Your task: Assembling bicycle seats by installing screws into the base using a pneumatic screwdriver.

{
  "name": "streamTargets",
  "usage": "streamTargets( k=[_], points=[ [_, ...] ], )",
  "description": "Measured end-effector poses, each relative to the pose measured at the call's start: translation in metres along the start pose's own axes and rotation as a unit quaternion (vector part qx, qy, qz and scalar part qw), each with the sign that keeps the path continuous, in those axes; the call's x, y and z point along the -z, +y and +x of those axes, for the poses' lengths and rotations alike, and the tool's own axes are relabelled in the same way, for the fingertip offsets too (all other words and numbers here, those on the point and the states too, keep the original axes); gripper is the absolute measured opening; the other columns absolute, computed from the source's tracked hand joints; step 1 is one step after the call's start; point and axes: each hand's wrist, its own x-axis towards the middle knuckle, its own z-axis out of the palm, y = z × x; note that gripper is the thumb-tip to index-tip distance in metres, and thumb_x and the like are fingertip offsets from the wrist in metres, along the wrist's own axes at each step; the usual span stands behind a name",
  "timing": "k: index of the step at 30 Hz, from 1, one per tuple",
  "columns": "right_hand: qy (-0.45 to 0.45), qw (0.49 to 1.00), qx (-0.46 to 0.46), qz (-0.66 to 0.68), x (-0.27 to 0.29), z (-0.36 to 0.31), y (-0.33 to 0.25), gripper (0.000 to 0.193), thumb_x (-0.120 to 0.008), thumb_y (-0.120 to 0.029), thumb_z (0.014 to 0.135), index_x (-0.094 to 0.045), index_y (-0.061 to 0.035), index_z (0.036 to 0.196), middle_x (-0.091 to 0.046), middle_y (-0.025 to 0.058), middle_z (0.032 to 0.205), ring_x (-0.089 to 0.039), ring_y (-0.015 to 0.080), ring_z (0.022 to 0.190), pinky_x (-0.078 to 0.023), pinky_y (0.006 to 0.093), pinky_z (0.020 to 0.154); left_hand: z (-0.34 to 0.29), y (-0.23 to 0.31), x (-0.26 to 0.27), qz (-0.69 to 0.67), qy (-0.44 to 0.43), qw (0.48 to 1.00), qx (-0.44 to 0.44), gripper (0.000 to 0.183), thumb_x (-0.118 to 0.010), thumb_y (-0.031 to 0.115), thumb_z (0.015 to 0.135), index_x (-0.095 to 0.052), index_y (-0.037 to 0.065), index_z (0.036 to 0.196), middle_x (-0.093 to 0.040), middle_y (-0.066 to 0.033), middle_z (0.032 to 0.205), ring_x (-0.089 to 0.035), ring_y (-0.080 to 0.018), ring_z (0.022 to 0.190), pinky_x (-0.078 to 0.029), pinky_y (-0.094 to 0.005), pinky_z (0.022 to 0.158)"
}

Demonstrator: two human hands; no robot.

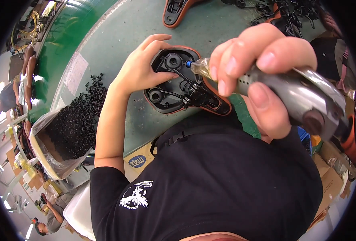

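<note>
A bicycle saddle (170, 85) lies upside down in front of me, showing its black underside, springs and metal rails inside a brown rim. My left hand (142, 66) grips its left edge, with the thumb reaching over the underside and the fingers around the far side. My right hand (262, 60) is closed around a grey power screwdriver (302, 94), pointed left. Its blue-ringed tip (189, 64) is beside the round black spring mount (173, 61) on the saddle. Whether the tip touches a screw there is too small to tell.
Left of my arm, a plastic-lined box (49, 156) holds a heap of black screws (75, 124), some spilling onto the green worktable (126, 36). Another saddle (176, 14) lies at the far edge, and black metal saddle parts (294, 16) are piled far right. Other people are nearby.
</note>
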Motion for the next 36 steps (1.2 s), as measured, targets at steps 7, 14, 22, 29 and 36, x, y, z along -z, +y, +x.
streamTargets(
  k=[7,14,22,29,36],
  points=[
    [0.051,0.995,-0.087,-0.009,-0.018,0.002,0.018,0.032,-0.061,-0.005,0.100,-0.052,-0.0100,0.130,-0.061,0.0181,0.112,-0.063,0.0218,0.083,-0.054,0.0460,0.088,-0.005,-0.021,-0.035,-0.277,0.018,0.960,0.029,0.042,-0.088,0.002,0.066,-0.072,-0.002,0.105,-0.074,-0.0155,0.134,-0.065,-0.0320,0.135,-0.050,-0.0428,0.114],
    [0.019,0.984,-0.172,-0.039,-0.032,0.009,0.039,0.027,-0.064,-0.002,0.096,-0.053,-0.0082,0.120,-0.064,0.0175,0.109,-0.065,0.0233,0.083,-0.056,0.0469,0.086,-0.015,-0.019,-0.048,-0.283,0.066,0.956,0.028,0.041,-0.091,0.006,0.064,-0.071,0.001,0.099,-0.076,-0.0132,0.128,-0.065,-0.0346,0.134,-0.051,-0.0449,0.113],
    [0.005,0.975,-0.202,-0.095,-0.047,0.013,0.052,0.025,-0.064,-0.002,0.095,-0.052,-0.0071,0.116,-0.064,0.0187,0.103,-0.065,0.0235,0.079,-0.057,0.0468,0.084,-0.018,-0.031,-0.061,-0.262,0.110,0.959,-0.013,0.041,-0.093,0.012,0.063,-0.069,0.002,0.095,-0.077,-0.0111,0.125,-0.065,-0.0333,0.134,-0.053,-0.0437,0.110],
    [-0.015,0.984,-0.169,-0.049,-0.038,0.009,0.083,0.031,-0.062,0.014,0.086,-0.056,-0.0023,0.111,-0.071,0.0172,0.097,-0.068,0.0185,0.076,-0.060,0.0364,0.081,-0.021,-0.036,-0.065,-0.271,0.122,0.955,0.011,0.039,-0.091,0.016,0.065,-0.070,0.000,0.095,-0.076,-0.0131,0.126,-0.065,-0.0326,0.132,-0.054,-0.0430,0.108],
    [0.018,0.984,-0.170,-0.052,-0.047,0.019,0.065,0.041,-0.061,0.009,0.091,-0.052,-0.0030,0.129,-0.065,0.0318,0.130,-0.070,0.0192,0.081,-0.058,0.0386,0.084,-0.027,-0.024,-0.050,-0.239,0.111,0.964,0.036,0.044,-0.087,0.016,0.068,-0.073,0.002,0.107,-0.077,-0.0148,0.123,-0.074,-0.0324,0.114,-0.058,-0.0406,0.101]
  ],
)
